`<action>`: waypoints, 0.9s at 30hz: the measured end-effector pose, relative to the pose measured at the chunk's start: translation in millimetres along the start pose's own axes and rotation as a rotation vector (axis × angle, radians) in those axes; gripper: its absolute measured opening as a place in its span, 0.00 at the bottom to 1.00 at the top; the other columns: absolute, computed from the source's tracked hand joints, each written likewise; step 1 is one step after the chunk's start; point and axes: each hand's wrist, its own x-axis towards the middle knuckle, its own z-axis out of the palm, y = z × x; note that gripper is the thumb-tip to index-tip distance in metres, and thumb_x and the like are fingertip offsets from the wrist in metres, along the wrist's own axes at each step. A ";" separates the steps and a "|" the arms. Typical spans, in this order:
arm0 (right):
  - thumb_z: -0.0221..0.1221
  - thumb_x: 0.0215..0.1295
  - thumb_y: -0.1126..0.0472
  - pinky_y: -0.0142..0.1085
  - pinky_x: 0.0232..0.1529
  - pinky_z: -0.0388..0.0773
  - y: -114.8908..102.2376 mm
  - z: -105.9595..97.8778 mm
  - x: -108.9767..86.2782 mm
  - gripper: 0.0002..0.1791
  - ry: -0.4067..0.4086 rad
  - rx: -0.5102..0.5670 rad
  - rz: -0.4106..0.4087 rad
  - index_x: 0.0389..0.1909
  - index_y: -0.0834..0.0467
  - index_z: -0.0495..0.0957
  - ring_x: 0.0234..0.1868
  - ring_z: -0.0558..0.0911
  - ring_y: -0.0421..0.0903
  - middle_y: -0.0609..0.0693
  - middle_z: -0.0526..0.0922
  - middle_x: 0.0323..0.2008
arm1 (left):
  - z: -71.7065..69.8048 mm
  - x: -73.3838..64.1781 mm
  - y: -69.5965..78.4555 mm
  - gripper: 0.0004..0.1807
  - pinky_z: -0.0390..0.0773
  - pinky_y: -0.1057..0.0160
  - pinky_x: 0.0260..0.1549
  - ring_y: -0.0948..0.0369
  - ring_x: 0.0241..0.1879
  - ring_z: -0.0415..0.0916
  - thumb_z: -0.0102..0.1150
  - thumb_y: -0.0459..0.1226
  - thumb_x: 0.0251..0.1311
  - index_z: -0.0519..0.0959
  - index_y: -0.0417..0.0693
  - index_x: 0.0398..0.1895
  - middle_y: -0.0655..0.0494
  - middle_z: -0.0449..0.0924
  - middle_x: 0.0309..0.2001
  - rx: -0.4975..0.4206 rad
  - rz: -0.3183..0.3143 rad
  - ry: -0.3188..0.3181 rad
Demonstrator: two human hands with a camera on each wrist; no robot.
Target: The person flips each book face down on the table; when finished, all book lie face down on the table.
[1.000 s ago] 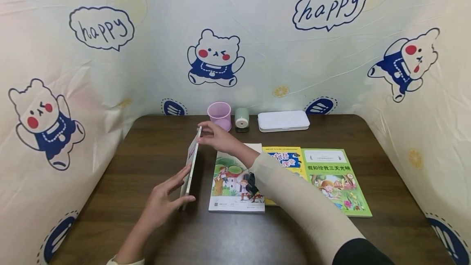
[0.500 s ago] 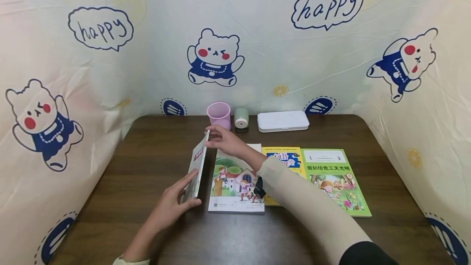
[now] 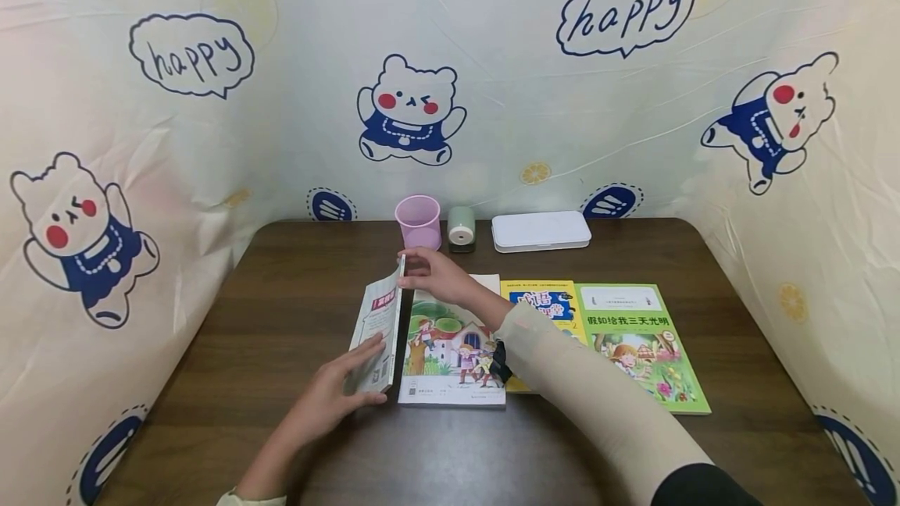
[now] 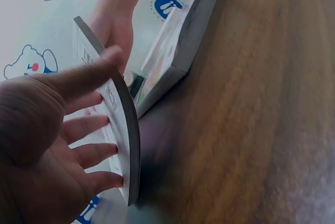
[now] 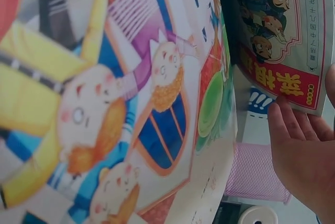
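A thin paperback book (image 3: 376, 322) stands tilted on its edge, left of the flat books in the head view; its pale back cover faces up and left. My left hand (image 3: 329, 393) lies along that cover, fingertips touching it, with the thumb at the near edge. In the left wrist view the fingers (image 4: 94, 153) are spread and nearly straight. My right hand (image 3: 439, 276) pinches the far top corner. The right wrist view shows its fingers on the illustrated front cover (image 5: 272, 41) by a red title block. Beside it lies a large picture-cover book (image 3: 450, 350).
Flat to the right are a yellow book (image 3: 544, 307), partly under the right sleeve, and a green book (image 3: 640, 350). Along the back edge stand a pink mesh cup (image 3: 419, 221), a green pencil sharpener (image 3: 461, 226) and a white case (image 3: 541, 230). A printed curtain (image 3: 506, 100) surrounds the table (image 3: 281, 287).
The tilted book has moved right towards the large book and leaned over, showing more of its back cover. Both hands have moved right with it; the left thumb has shifted to its near edge.
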 end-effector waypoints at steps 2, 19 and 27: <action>0.65 0.72 0.59 0.42 0.66 0.77 1.8 0.2 -0.3 0.32 0.004 -0.014 0.001 0.73 0.62 0.67 0.69 0.76 0.54 0.56 0.76 0.68 | 0.2 -0.2 -1.1 0.44 0.62 0.38 0.70 0.42 0.76 0.60 0.80 0.36 0.50 0.73 0.49 0.73 0.48 0.63 0.78 0.028 -0.021 -0.022; 0.70 0.66 0.54 0.46 0.67 0.75 18.1 0.6 0.5 0.36 -0.022 -0.297 -0.015 0.73 0.55 0.71 0.67 0.77 0.52 0.52 0.80 0.65 | -3.0 -1.9 -15.8 0.39 0.63 0.41 0.70 0.40 0.76 0.59 0.80 0.32 0.49 0.76 0.35 0.67 0.40 0.63 0.76 0.258 -0.050 -0.038; 0.71 0.64 0.50 0.35 0.47 0.78 19.8 6.5 10.5 0.38 -0.004 -0.494 -0.008 0.72 0.55 0.72 0.43 0.78 0.42 0.48 0.83 0.55 | -13.5 -2.6 -24.1 0.39 0.62 0.39 0.70 0.39 0.76 0.59 0.80 0.33 0.50 0.76 0.35 0.67 0.40 0.64 0.76 0.268 -0.055 -0.030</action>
